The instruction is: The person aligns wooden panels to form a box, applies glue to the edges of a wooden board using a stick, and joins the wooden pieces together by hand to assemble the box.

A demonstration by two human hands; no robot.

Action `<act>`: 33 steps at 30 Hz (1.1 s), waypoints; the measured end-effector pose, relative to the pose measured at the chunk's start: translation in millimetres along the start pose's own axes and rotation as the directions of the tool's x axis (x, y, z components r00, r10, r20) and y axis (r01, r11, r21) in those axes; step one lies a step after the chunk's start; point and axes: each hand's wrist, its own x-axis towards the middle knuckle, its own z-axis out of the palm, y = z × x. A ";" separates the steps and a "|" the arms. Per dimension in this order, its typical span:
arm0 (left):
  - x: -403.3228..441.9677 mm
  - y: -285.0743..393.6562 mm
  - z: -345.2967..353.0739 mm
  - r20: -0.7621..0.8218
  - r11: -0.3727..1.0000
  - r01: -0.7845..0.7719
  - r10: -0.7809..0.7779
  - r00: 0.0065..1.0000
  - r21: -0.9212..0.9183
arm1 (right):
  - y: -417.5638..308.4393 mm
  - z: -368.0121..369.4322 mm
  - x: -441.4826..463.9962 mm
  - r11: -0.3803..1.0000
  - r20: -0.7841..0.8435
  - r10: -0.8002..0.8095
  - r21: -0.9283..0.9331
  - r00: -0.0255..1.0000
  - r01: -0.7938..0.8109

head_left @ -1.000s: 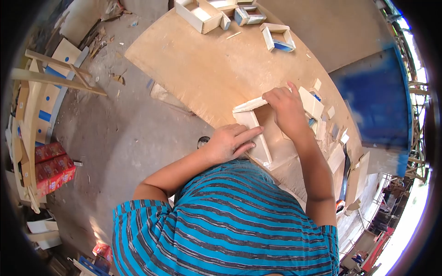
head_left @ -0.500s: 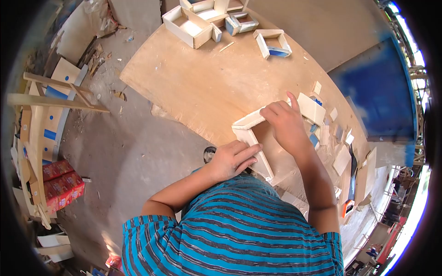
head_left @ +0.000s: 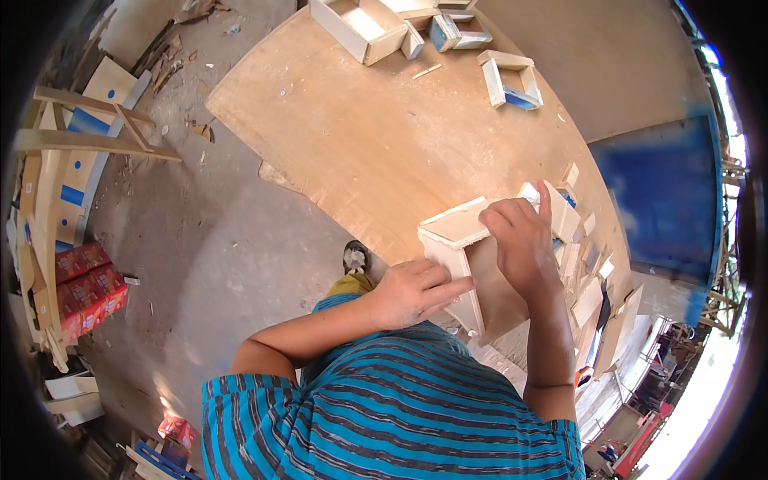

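An open wooden frame of pale boards (head_left: 456, 227), like a shallow box, rests tilted at the near edge of the plywood tabletop (head_left: 344, 136). My left hand (head_left: 420, 294) is on its left board, fingers extended across the edge and thumb side hidden. At the far board, my right hand (head_left: 522, 240) curls its fingers over the rim, with the index finger pointing up. Both hands appear to hold the frame, though the undersides of the grips are hidden. No tool shows in either hand.
Several small wooden boxes (head_left: 339, 30) stand at the table's far end, with a smaller frame (head_left: 493, 83) nearby. Wood offcuts (head_left: 587, 301) lie to the right. A blue panel (head_left: 660, 200) stands beyond them. Red cartons (head_left: 92, 292) and a wooden stand (head_left: 96, 142) are at left.
The camera view has shifted, so the table and boxes sit differently. The frame has tipped, showing more of its far board's outer face. Both hands stay on it.
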 end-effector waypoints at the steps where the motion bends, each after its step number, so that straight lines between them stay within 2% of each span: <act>1: 0.1 0.5 -0.4 -0.001 1.000 0.002 -0.002 1.000 0.003 | -0.4 0.5 0.0 1.000 -0.003 0.001 -0.003 1.000 -0.001; 20: 0.2 3.4 -1.1 0.000 1.000 0.010 -0.010 1.000 0.014 | -0.7 6.5 -5.5 0.996 -0.072 -0.014 -0.084 0.997 0.008; 23: -0.9 4.8 -0.7 -0.011 0.999 0.024 -0.024 1.000 -0.044 | 0.2 8.0 -7.0 0.996 -0.081 -0.017 -0.083 0.997 0.010; 26: -12.3 -0.1 8.0 -0.100 0.986 0.072 -0.088 0.991 -0.148 | 3.3 9.6 -8.0 0.996 -0.096 -0.028 -0.083 0.995 0.020; 27: -17.5 1.8 2.3 -0.022 0.970 0.183 -0.189 0.982 -0.157 | 4.2 10.3 -7.9 0.996 -0.101 -0.035 -0.082 0.994 0.026; 30: -21.6 -2.5 4.1 -0.288 0.939 0.271 -0.325 0.901 -0.213 | 6.7 12.6 -8.4 0.994 -0.115 -0.041 -0.102 0.993 0.030; 33: -11.6 -13.5 -5.5 -0.258 0.929 0.355 -0.370 0.893 -0.106 | 6.1 10.5 -7.7 0.995 -0.106 -0.043 -0.095 0.993 0.033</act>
